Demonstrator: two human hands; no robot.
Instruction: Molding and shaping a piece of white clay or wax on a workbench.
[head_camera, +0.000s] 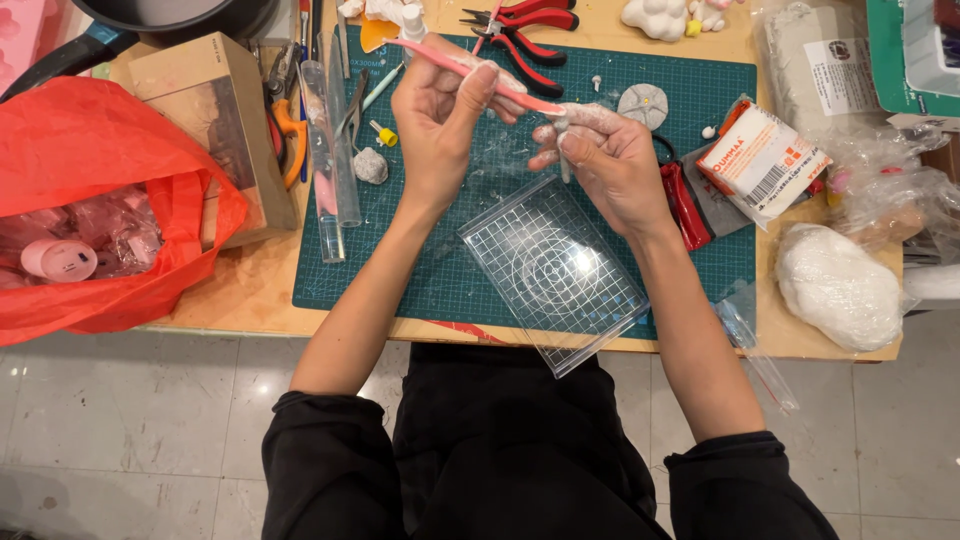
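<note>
A: Pink sculpting tool (470, 68): location and grip?

B: Upper centre of the frame, above the green cutting mat (420, 270). The left hand (440, 115) is clenched around it, thumb pressed on the shaft. Its tip meets the right hand (600, 155).

A: Right hand state?

B: Closed on a small lump of white clay (562, 125), fingers dusted white.

A: Items below the hands?

B: Clear gridded acrylic plate (553, 270), lying on the mat, one corner overhanging the counter (250, 290) edge.

A: Surroundings?

B: Red-handled pliers (525, 30) at top centre. Red plastic bag (100, 200) at left. Large white clay mass (838, 285) at lower right, wrapped in film. Clear acrylic roller (325, 170) left of the left hand.
</note>
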